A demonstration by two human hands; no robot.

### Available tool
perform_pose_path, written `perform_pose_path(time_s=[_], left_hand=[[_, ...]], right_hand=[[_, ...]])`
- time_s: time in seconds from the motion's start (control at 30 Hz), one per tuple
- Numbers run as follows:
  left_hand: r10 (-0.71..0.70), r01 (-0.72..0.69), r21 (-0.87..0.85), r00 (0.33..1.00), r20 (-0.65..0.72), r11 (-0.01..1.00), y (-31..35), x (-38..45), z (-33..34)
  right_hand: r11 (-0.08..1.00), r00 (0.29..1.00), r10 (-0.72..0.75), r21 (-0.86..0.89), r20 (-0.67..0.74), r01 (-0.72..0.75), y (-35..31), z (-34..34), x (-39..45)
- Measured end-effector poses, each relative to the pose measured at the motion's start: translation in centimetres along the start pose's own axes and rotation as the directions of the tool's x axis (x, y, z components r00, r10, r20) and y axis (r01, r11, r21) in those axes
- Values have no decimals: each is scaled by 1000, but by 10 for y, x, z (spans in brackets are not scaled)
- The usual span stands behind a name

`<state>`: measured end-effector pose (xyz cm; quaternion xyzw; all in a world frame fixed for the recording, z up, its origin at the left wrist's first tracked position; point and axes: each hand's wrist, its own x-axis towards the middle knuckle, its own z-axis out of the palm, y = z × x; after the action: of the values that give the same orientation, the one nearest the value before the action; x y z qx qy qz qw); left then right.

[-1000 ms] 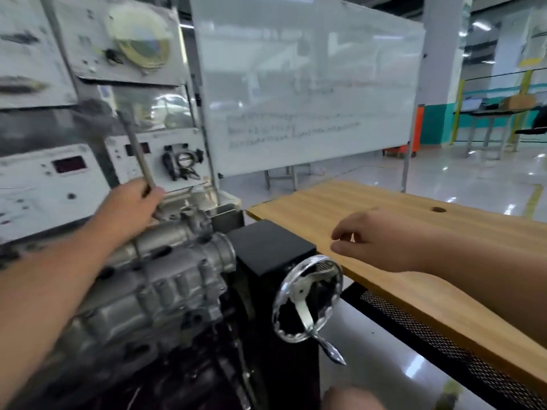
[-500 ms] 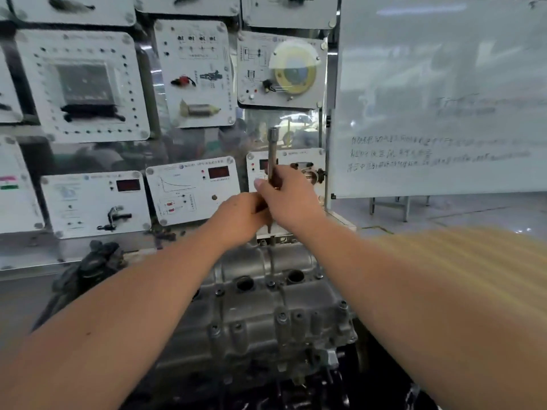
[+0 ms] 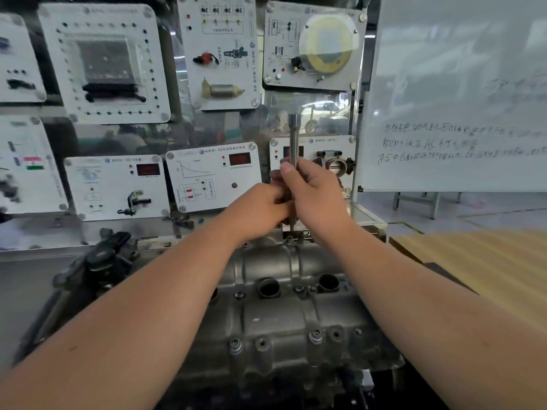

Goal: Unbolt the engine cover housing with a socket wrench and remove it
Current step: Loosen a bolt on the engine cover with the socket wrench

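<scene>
A: What is seen around the work, and what stands in the way?

B: A wall of white display panels (image 3: pixel 213 179) is mounted behind the engine, and a whiteboard (image 3: pixel 455 93) with handwriting is placed at the right. A black part (image 3: pixel 103 258) is seen at the left of the engine. The far end of the engine cover housing (image 3: pixel 284 309) is partly hidden by both forearms, which are crossed over it from the two lower corners.

A: Where is open room found?

B: The near half of the housing is left uncovered between the forearms (several bolt heads and two round openings are shown there). At the right, a wooden worktop (image 3: pixel 479 261) is seen beside the engine, and floor is visible behind it.

A: How are the hands held?

B: Both are raised above the far edge of the housing. The socket wrench (image 3: pixel 294 137) is kept upright, its lower end pointed down at the far edge. The right hand (image 3: pixel 313 196) is wrapped around the shaft, thumb pointed up along it. The left hand (image 3: pixel 260 211) is closed on the lower shaft, just beside the right one and touching it. Whether the tip is seated on a bolt cannot be told.
</scene>
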<state>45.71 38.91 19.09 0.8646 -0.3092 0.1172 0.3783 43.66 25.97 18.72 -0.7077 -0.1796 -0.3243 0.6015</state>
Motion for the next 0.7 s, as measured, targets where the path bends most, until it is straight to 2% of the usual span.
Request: perform_pose_path(time_s=[0.27,0.57,0.7], left_hand=[[-31,32,81,999,-5,996,-4,-1,4],[13,-56,237,983,180,970,3,1,-19],[21,-51,177,986,168,983,-5,-3,-15]], right_hand=[[997,999,11,71,38,-14,8,-2,-2],[997,996,-34,70,84,28,5,0,-6],[995,993,-14,101,114,3,3,1,-7]])
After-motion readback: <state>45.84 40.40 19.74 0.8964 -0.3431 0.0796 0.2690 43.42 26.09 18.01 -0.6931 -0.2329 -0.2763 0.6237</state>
